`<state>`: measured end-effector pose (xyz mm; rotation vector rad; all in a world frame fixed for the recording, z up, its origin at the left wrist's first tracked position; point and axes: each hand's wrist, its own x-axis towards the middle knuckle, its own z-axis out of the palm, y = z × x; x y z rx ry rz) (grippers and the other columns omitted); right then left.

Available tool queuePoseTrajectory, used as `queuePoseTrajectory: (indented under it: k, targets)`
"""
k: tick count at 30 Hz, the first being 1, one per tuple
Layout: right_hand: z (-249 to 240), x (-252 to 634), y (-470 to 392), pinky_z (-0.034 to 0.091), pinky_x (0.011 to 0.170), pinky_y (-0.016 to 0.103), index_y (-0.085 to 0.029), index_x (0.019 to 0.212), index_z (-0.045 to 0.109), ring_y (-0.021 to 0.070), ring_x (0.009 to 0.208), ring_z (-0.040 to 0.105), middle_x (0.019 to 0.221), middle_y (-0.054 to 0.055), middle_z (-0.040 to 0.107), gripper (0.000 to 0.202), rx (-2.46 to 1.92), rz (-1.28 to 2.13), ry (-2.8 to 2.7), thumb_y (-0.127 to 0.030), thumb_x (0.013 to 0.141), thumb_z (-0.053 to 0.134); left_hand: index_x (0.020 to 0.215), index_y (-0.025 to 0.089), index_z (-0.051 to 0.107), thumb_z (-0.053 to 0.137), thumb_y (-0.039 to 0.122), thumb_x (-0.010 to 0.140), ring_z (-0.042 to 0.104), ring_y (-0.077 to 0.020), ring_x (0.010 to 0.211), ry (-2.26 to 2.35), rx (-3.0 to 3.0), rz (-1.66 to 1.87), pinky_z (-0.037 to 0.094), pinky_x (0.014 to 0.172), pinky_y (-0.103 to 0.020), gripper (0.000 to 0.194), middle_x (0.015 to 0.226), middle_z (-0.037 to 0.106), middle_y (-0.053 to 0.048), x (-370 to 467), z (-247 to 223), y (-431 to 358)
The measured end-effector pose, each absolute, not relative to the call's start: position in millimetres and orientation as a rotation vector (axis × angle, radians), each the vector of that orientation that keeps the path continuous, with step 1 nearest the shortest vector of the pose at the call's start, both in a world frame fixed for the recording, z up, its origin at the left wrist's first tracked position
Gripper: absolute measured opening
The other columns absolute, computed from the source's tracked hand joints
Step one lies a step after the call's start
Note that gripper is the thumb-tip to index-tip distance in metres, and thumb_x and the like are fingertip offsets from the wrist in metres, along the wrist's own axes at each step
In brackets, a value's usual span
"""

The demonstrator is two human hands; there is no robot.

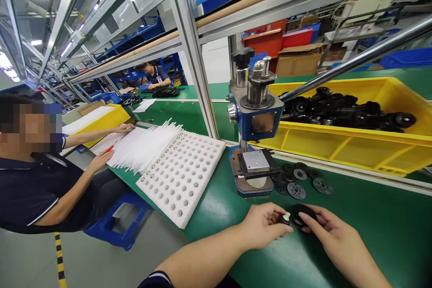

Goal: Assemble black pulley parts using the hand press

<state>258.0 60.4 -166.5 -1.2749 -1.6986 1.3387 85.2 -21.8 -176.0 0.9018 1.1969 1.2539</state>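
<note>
Left hand (261,229): fingers closed in a pinch on a small dark part with a pale tip (285,218); pale end uppermost.
Right hand (334,230): thumb and fingers gripping a black round part (304,212), partly hidden by the thumb.
Position of held parts: side by side over the near edge of the green workbench (211,216), in front of the press; whether they touch each other cannot be told.
Bench press (256,119): blue body, black star knob on top, long steel lever (357,56) slanting up to the right.
Press base: square metal plate (255,161) on a dark toothed support.
Loose discs (296,191): several, black and grey, perforated, lying in a loose group just right of the press base.
Yellow bin (324,146): behind the discs, heaped with black wheel-like parts (337,108).
White perforated block (189,168): left of the press, rows of round holes, small rings set in some of them along the far side.
White rods (145,144): a thick layer beside the block, ends uneven.
Co-worker (67,189): at left, dark shirt, one hand near a red item (108,149), both arms reaching toward the rods.
Blue stool (116,222): beneath the co-worker's side of the bench.
</note>
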Motion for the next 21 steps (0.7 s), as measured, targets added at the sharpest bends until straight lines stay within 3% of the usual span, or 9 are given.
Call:
queuePoseTrajectory:
  k: [7, 15, 21]
  targets:
    - [-161.2, 250.3, 39.2, 0.061, 0.081, 0.038, -0.028, 0.100, 0.072, 0.0269, 0.090, 0.072, 0.102, 0.006, 0.075, 0.041, -1.159, 0.906, -1.890, -0.061, 0.078, 0.060, 0.098, 0.014, 0.072, 0.088, 0.053, 0.055, 0.052, -0.0111, 0.055, 1.244, 0.972, 1.245, 0.045, 0.054, -0.027, 0.061, 0.068, 0.059, -0.002, 85.2, -182.4, -22.3]
    - [-153.3, 245.0, 27.8, 0.056, 0.092, 0.038, -0.023, 0.111, 0.069, 0.0241, 0.099, 0.070, 0.109, 0.008, 0.073, 0.035, -1.070, 0.951, -1.921, -0.047, 0.092, 0.052, 0.098, 0.013, 0.070, 0.078, 0.046, 0.072, 0.053, -0.0104, 0.062, 1.174, 1.000, 1.185, 0.043, 0.058, -0.024, 0.042, 0.075, 0.063, -0.002, 83.6, -165.8, -33.6]
    - [-152.1, 243.4, 20.7, 0.052, 0.098, 0.037, -0.022, 0.121, 0.064, 0.0206, 0.108, 0.066, 0.117, 0.008, 0.069, 0.032, -0.996, 0.992, -1.921, -0.032, 0.098, 0.044, 0.105, 0.015, 0.067, 0.070, 0.041, 0.080, 0.057, -0.0124, 0.060, 1.255, 1.033, 1.120, 0.044, 0.051, -0.022, 0.036, 0.071, 0.062, -0.001, 78.6, -165.3, -34.2]
